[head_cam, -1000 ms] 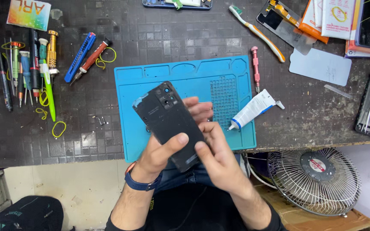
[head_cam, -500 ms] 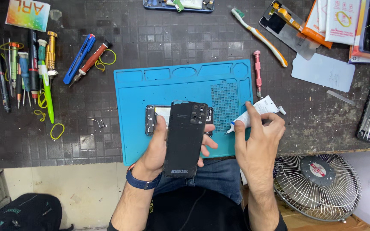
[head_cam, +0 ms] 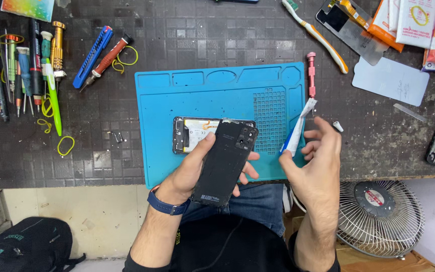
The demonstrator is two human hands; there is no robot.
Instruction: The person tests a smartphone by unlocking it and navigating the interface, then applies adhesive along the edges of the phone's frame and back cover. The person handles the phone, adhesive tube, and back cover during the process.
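My left hand (head_cam: 193, 171) holds a black phone back cover (head_cam: 225, 161), inner side up, over the front edge of a blue work mat (head_cam: 177, 100). Behind the cover an opened phone body (head_cam: 192, 135) lies flat on the mat with its insides showing. My right hand (head_cam: 314, 156) pinches a white and blue glue tube (head_cam: 297, 128) near its lower end, the tube tilted up to the right. A small white cap (head_cam: 338, 126) lies on the bench just right of that hand.
Screwdrivers, tweezers and rubber bands (head_cam: 26, 65) lie at the left; a blue knife (head_cam: 92, 56) beside them. A pink screwdriver (head_cam: 311, 73), toothbrush (head_cam: 314, 32), phone parts and packets (head_cam: 399, 30) sit at the back right. A fan (head_cam: 381, 216) and a black bag (head_cam: 26, 247) are on the floor.
The left hand turned the back cover over and lifted it off the phone body. The right hand left the cover, picked up the glue tube and raised it; the cap is off.
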